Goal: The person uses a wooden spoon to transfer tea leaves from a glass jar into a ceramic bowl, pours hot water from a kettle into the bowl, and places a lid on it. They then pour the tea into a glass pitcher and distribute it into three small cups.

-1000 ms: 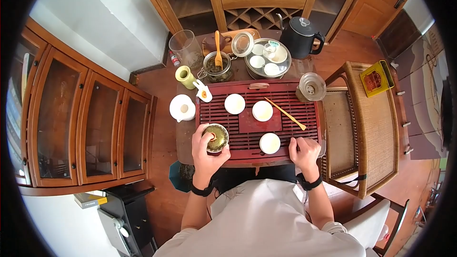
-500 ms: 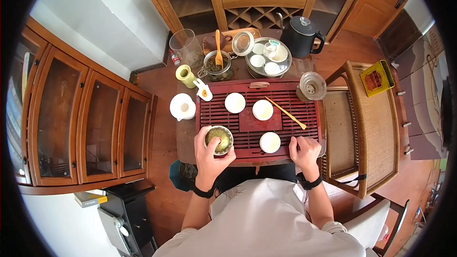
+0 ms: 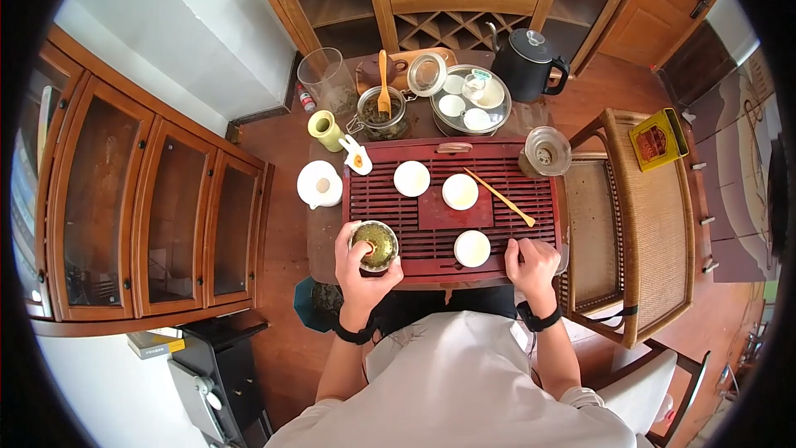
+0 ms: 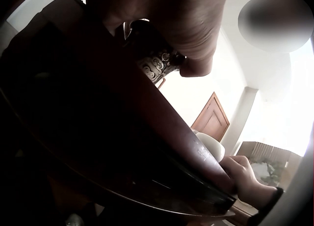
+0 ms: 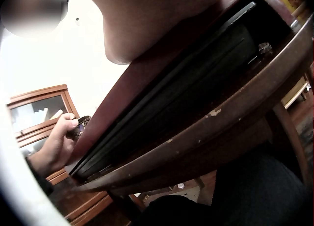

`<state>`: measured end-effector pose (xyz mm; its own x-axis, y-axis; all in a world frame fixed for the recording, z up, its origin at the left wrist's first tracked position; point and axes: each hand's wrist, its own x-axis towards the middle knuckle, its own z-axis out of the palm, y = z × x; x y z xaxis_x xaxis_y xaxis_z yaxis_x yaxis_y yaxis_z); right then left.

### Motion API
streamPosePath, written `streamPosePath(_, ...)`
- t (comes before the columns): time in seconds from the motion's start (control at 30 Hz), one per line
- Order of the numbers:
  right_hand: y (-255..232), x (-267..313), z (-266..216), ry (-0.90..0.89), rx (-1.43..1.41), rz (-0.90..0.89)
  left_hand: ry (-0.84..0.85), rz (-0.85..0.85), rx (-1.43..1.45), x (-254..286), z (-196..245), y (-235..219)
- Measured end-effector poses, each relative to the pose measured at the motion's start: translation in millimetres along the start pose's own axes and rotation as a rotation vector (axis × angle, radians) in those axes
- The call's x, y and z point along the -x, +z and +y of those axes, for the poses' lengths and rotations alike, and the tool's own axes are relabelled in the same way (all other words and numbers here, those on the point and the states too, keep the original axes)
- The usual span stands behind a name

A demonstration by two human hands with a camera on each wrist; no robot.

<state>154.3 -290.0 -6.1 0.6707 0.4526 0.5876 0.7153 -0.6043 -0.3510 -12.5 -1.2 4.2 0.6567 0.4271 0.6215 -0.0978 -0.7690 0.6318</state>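
Note:
A lidded tea bowl, a gaiwan (image 3: 377, 241), is held by my left hand (image 3: 365, 278) over the front left corner of the red slatted tea tray (image 3: 431, 269). Thumb and fingers grip its rim from opposite sides, and one finger presses on the knob of the lid. The left wrist view shows a dark patterned side of the gaiwan (image 4: 154, 69), partly behind the hand. My right hand (image 3: 534, 264) rests on the tray's front right edge, its fingers loosely curled and holding nothing. A small white cup (image 3: 473, 249) sits just left of it.
Two more white cups (image 3: 411, 178) and a wooden tea pick (image 3: 502, 197) lie on the tray. A white lidded pot (image 3: 320, 184) stands left of it, a glass strainer cup (image 3: 546, 152) at its right corner. Behind are a tea jar (image 3: 383, 114) and a black kettle (image 3: 529, 65).
My left hand swung the gaiwan a little right and tilted it, then brought it back left, where the lid shows more fully again. The right hand has stayed in place.

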Motion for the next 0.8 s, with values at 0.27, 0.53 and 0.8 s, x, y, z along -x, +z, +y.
streamPosePath(0.27, -1.7, -1.9, -1.4, -0.004, -0.004, -0.002, -0.029, -0.059, 0.015, -6.3, 0.7, 2.0)
streamPosePath(0.53, 0.2, 1.5, 0.9, -0.002, 0.004, -0.01, -0.029, -0.097, -0.024, -5.5, 4.2, -3.3)
streamPosePath(0.8, 0.3, 0.8, 0.1, 0.001, 0.009, -0.009, -0.025, -0.101, -0.022, -7.1, 5.4, -4.2)
